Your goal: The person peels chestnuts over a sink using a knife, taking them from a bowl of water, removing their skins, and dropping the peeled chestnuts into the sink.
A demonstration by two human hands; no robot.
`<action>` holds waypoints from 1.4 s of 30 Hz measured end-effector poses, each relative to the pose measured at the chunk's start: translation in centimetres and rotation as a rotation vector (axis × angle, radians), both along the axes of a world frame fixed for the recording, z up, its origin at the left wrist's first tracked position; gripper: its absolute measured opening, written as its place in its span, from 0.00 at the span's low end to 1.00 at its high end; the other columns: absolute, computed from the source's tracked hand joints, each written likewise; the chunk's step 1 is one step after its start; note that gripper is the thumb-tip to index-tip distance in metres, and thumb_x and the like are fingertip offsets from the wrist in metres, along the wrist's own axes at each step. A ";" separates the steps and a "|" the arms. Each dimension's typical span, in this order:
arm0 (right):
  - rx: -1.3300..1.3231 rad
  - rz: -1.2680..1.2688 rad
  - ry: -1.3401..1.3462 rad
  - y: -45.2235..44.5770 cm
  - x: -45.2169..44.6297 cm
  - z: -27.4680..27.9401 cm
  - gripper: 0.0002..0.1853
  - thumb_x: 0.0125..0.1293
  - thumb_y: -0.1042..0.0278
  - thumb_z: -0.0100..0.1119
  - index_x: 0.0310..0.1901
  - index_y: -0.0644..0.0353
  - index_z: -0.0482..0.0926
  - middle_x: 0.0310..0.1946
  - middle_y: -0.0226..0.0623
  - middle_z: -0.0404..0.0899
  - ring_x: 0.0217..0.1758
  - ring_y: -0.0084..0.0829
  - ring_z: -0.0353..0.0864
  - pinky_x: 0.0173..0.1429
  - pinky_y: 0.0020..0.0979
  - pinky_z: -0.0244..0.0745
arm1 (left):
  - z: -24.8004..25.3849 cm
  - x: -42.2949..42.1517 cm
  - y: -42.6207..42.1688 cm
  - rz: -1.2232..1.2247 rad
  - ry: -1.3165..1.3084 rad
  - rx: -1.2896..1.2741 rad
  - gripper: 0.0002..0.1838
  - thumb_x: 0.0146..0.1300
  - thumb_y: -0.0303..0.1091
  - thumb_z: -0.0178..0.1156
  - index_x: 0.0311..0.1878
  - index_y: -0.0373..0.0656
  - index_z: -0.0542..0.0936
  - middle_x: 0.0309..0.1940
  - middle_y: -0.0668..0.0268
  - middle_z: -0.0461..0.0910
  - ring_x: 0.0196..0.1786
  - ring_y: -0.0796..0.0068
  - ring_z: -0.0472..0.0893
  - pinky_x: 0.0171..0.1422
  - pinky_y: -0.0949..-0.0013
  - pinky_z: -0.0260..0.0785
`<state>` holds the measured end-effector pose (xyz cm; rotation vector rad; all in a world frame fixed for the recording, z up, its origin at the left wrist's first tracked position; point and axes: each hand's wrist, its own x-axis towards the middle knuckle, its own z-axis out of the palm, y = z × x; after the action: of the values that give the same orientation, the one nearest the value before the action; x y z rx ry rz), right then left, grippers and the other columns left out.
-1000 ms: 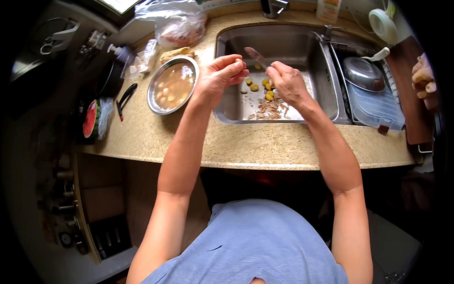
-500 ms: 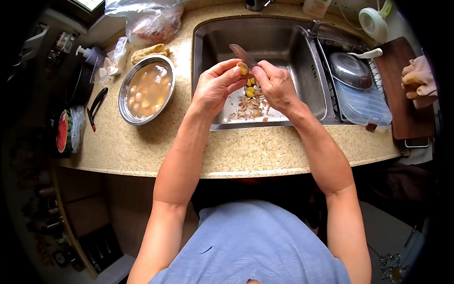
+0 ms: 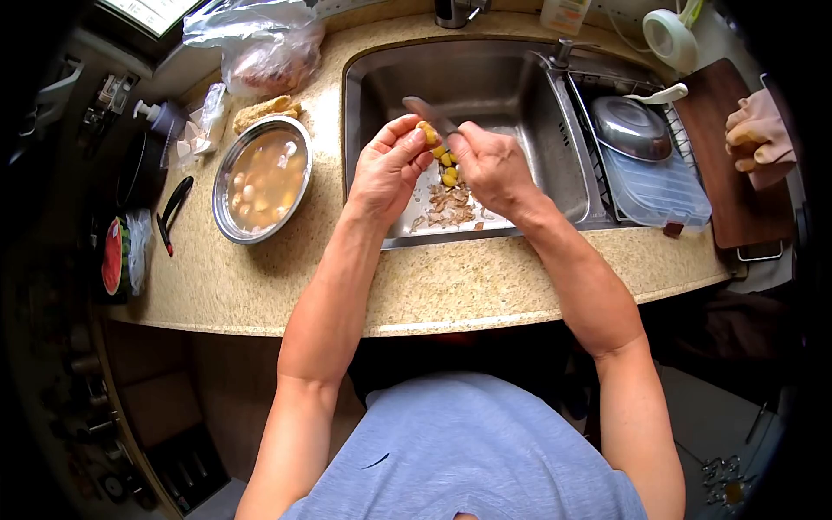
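Note:
Over the sink (image 3: 373, 78), my left hand (image 3: 387, 166) pinches a yellowish chestnut (image 3: 428, 133) between thumb and fingers. My right hand (image 3: 494, 169) is closed around a knife (image 3: 421, 108), its blade pointing up and left right beside the chestnut. The knife's handle is hidden in my grip. Below my hands, several peeled yellow chestnuts (image 3: 449, 178) and a heap of brown peelings (image 3: 451, 208) lie on a white surface in the sink. To the left, a metal bowl (image 3: 218, 201) on the counter holds cloudy water with several pale chestnuts in it.
A black-handled peeler-like tool (image 3: 176, 208) lies left of the bowl. Behind the bowl are a yellow cloth (image 3: 260, 113) and a plastic bag (image 3: 269, 65). Right of the sink, a rack holds a metal lid (image 3: 633, 128) and a clear blue container (image 3: 654, 191), beside a brown board (image 3: 737, 165).
The knife and chestnut remain in my hands, with the blade now lower and flatter across the chestnut. My right hand has turned slightly. The whole view has shifted a little.

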<state>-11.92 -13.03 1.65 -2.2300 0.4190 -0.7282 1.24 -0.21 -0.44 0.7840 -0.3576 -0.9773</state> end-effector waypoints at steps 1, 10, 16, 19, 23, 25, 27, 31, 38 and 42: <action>-0.030 0.001 0.049 0.1 0.1 -0.1 0.14 0.75 0.60 0.52 0.34 0.60 0.76 0.24 0.49 0.81 0.31 0.53 0.83 0.34 0.49 0.75 | -0.3 0.1 0.0 0.004 0.010 -0.038 0.12 0.71 0.26 0.61 0.56 0.42 0.80 0.48 0.63 0.85 0.52 0.69 0.84 0.55 0.71 0.77; -0.038 -0.029 0.083 0.0 0.0 0.0 0.15 0.75 0.59 0.51 0.34 0.61 0.76 0.25 0.51 0.81 0.32 0.54 0.83 0.36 0.50 0.76 | -0.1 -0.1 -0.2 0.028 -0.029 -0.039 0.14 0.72 0.25 0.59 0.59 0.39 0.78 0.51 0.61 0.83 0.54 0.67 0.83 0.58 0.69 0.77; -0.035 -0.067 0.113 -0.1 0.1 -0.5 0.15 0.75 0.59 0.52 0.33 0.60 0.76 0.25 0.51 0.81 0.32 0.55 0.83 0.37 0.51 0.76 | 0.0 -0.4 -0.4 0.061 -0.029 -0.034 0.15 0.73 0.25 0.59 0.60 0.37 0.77 0.52 0.59 0.83 0.56 0.65 0.83 0.64 0.66 0.77; -0.021 -0.033 0.072 0.2 0.1 -0.3 0.15 0.75 0.58 0.52 0.33 0.61 0.76 0.26 0.52 0.82 0.32 0.56 0.83 0.37 0.51 0.77 | 0.0 -0.5 -0.5 0.114 -0.004 -0.007 0.15 0.72 0.24 0.59 0.60 0.36 0.77 0.53 0.57 0.83 0.56 0.64 0.83 0.65 0.63 0.78; -0.090 -0.066 0.100 0.5 0.2 -0.4 0.15 0.75 0.59 0.52 0.33 0.61 0.76 0.25 0.53 0.81 0.32 0.56 0.83 0.36 0.52 0.76 | -0.1 -0.7 -0.6 0.156 0.009 -0.001 0.14 0.71 0.22 0.59 0.59 0.35 0.77 0.53 0.55 0.83 0.56 0.62 0.84 0.66 0.60 0.79; -0.080 -0.087 0.140 0.1 0.2 -1.1 0.15 0.75 0.59 0.52 0.33 0.61 0.76 0.25 0.53 0.81 0.32 0.56 0.83 0.36 0.52 0.76 | -0.2 -0.9 -0.5 0.172 0.023 -0.010 0.14 0.71 0.22 0.59 0.58 0.36 0.77 0.53 0.55 0.83 0.56 0.62 0.84 0.66 0.60 0.79; -0.073 -0.115 0.175 -0.1 0.2 -1.0 0.15 0.75 0.58 0.52 0.33 0.61 0.76 0.25 0.53 0.81 0.32 0.56 0.83 0.36 0.52 0.76 | 0.1 -0.9 -0.8 0.181 0.032 -0.023 0.14 0.71 0.21 0.58 0.58 0.36 0.78 0.53 0.55 0.83 0.56 0.62 0.83 0.66 0.60 0.79; 0.009 -0.026 0.106 0.4 0.2 -0.4 0.16 0.75 0.58 0.52 0.34 0.61 0.76 0.26 0.53 0.82 0.33 0.57 0.83 0.37 0.51 0.76 | 0.1 -0.8 -0.7 0.212 0.038 -0.042 0.13 0.71 0.21 0.58 0.58 0.36 0.78 0.53 0.56 0.82 0.57 0.62 0.83 0.67 0.60 0.79; 0.275 -0.029 -0.080 0.4 0.1 0.7 0.14 0.70 0.59 0.61 0.40 0.64 0.81 0.28 0.47 0.85 0.33 0.41 0.88 0.39 0.38 0.79 | 0.5 -1.6 -0.8 0.174 -0.080 -0.016 0.12 0.72 0.22 0.58 0.57 0.36 0.76 0.55 0.56 0.82 0.57 0.66 0.83 0.67 0.62 0.78; 0.301 -0.017 -0.091 0.2 0.0 0.6 0.12 0.67 0.64 0.66 0.41 0.66 0.82 0.28 0.43 0.86 0.31 0.29 0.86 0.39 0.33 0.78 | 0.4 -2.3 -1.2 0.104 -0.153 -0.010 0.13 0.72 0.24 0.59 0.58 0.37 0.76 0.55 0.57 0.82 0.57 0.67 0.83 0.64 0.63 0.79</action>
<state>-11.95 -12.83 2.29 -1.9063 0.4702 -0.7218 -1.09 -1.39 -0.01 0.8624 -0.4488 -0.8203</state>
